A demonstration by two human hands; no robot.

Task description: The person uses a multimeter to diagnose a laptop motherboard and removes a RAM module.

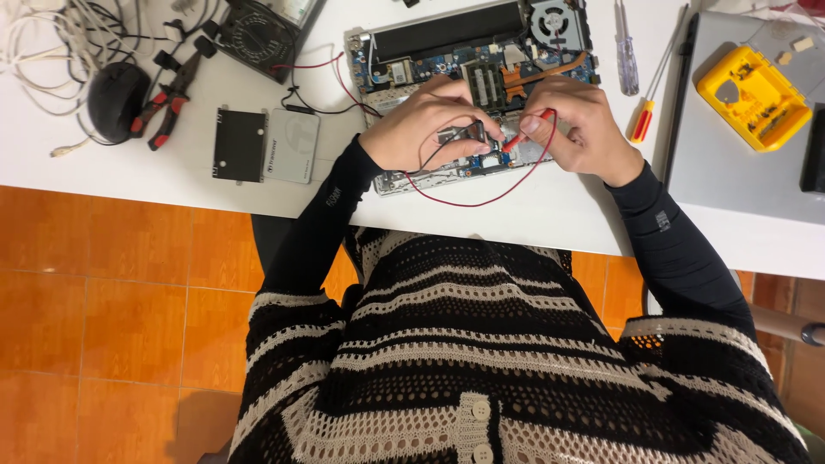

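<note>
Left hand (pixel 425 120) pinches black probe (pixel 471 131), right hand (pixel 580 125) pinches red probe (pixel 526 135), over opened laptop (pixel 464 51) at table's (pixel 550 210) near edge.

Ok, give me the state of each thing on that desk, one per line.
Laptop: bottom cover off, board exposed.
Left hand: fingers pinching the black probe over the board.
Right hand: fingers pinching the red probe, tip down at the board.
Multimeter: leads plugged in, display unreadable.
Pliers: lying flat, unheld.
Yellow bit case: open.
Drive: out, flat on the desk.
</note>
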